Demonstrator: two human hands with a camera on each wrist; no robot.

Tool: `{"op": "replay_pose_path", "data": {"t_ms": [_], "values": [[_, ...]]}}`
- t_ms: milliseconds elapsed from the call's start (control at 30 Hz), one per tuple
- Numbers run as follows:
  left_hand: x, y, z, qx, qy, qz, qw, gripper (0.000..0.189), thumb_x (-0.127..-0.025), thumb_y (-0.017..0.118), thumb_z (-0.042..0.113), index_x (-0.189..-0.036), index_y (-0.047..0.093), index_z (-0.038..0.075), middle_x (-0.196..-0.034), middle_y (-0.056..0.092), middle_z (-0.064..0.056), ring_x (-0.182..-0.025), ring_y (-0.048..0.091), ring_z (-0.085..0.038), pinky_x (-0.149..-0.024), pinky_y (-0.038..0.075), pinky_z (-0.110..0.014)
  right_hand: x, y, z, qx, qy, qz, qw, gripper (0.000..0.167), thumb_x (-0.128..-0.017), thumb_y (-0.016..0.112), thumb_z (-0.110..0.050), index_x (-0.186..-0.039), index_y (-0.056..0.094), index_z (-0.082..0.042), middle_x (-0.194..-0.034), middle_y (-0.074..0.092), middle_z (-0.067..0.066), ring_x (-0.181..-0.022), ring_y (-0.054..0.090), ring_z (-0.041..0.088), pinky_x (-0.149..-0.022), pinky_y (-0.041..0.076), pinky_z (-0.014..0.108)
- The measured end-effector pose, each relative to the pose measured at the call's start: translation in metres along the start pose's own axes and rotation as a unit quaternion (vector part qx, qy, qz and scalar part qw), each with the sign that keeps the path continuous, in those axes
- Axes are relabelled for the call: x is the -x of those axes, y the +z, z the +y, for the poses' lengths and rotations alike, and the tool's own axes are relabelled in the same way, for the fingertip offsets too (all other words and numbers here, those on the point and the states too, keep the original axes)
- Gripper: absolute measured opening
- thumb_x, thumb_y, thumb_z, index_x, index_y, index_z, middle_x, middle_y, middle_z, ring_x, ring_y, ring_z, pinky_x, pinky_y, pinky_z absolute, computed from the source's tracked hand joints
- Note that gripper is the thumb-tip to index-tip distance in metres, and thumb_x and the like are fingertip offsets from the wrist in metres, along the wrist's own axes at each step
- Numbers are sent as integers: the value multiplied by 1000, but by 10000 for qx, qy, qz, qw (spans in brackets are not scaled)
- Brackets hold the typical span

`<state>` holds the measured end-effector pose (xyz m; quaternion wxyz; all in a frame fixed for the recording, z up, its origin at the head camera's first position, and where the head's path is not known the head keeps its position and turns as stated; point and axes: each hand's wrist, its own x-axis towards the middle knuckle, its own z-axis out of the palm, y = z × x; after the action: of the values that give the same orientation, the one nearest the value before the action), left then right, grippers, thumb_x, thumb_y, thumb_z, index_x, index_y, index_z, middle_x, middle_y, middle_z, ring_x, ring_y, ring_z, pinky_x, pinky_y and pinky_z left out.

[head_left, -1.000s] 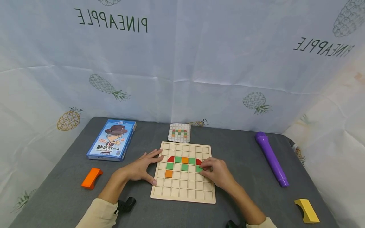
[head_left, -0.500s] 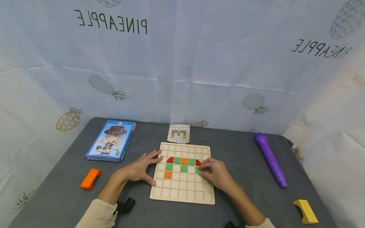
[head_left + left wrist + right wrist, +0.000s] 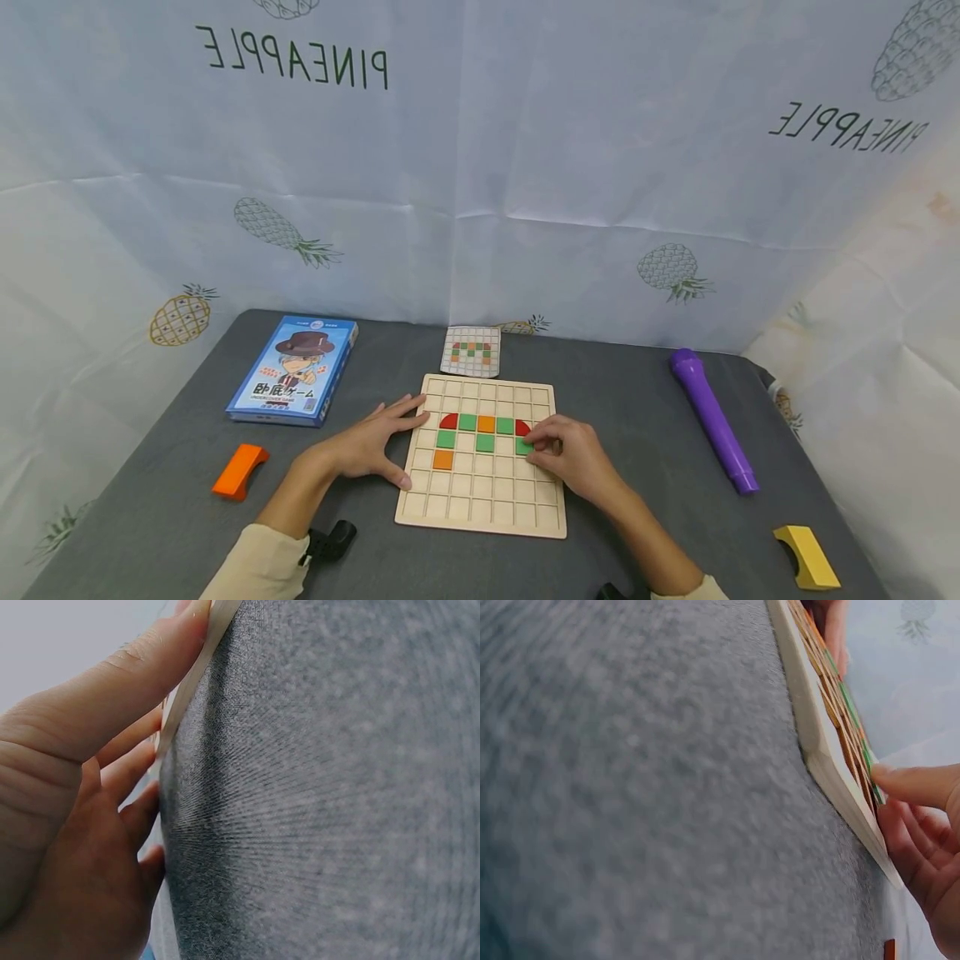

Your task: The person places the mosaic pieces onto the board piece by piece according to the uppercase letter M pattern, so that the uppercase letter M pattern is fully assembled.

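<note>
A wooden grid board (image 3: 480,508) lies on the dark table in the head view. Red, green and orange tiles sit in its cells. With fingers spread, my left hand (image 3: 367,446) rests along the board's left edge, thumb near the lower side. In the left wrist view, that thumb (image 3: 142,671) touches the board's rim. My right hand (image 3: 570,454) pinches a green tile (image 3: 522,447) in the right part of the grid, just below a red quarter-round tile (image 3: 522,427). The fingertips hide part of this green tile.
A small pattern card (image 3: 471,352) lies behind the board. To the left are a blue game box (image 3: 296,371) and an orange arch block (image 3: 240,472). A purple toy microphone (image 3: 712,421) and a yellow arch block (image 3: 807,557) lie to the right. Patterned cloth hangs behind the table.
</note>
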<state>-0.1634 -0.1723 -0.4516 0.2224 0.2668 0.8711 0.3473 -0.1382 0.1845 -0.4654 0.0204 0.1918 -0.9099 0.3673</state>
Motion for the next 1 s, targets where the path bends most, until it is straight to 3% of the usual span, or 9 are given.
{"op": "replay_pose_path", "data": {"t_ms": [267, 433, 700, 1000], "values": [[0, 0, 0, 32, -11, 10, 10000, 106, -74, 91, 34, -158, 36, 3, -173, 14, -17, -160, 5, -46, -124, -2, -73, 7, -11, 8, -403, 169, 27, 9990, 20, -81, 86, -12, -99, 80, -17, -91, 71, -6, -80, 63, 1, -66, 57, 19], [0, 0, 0, 52, 14, 12, 10000, 106, -74, 91, 35, -158, 35, 2, -173, 14, -17, -160, 5, -46, -125, -2, -72, 13, -22, 14, -285, 298, -7, 9991, 23, -81, 87, -15, -102, 80, -18, -95, 72, -6, -83, 63, 5, -65, 55, 19], [0, 0, 0, 37, -48, 12, 10000, 106, -74, 91, 35, -158, 36, 3, -173, 15, -17, -160, 6, -45, -125, -2, -71, 23, -38, 28, 41, -4, 85, 10000, 28, -80, 88, -20, -107, 80, -19, -109, 75, -4, -84, 63, 13, -64, 51, 19], [0, 0, -1, 5, -57, 3, 10000, 105, -74, 91, 35, -158, 36, 4, -173, 15, -17, -160, 6, -45, -125, 0, -71, 34, -57, 41, 506, -419, 338, 9973, 42, -73, 92, -24, -113, 78, -22, -118, 75, -9, -115, 62, 7, -88, 55, 26]]}}
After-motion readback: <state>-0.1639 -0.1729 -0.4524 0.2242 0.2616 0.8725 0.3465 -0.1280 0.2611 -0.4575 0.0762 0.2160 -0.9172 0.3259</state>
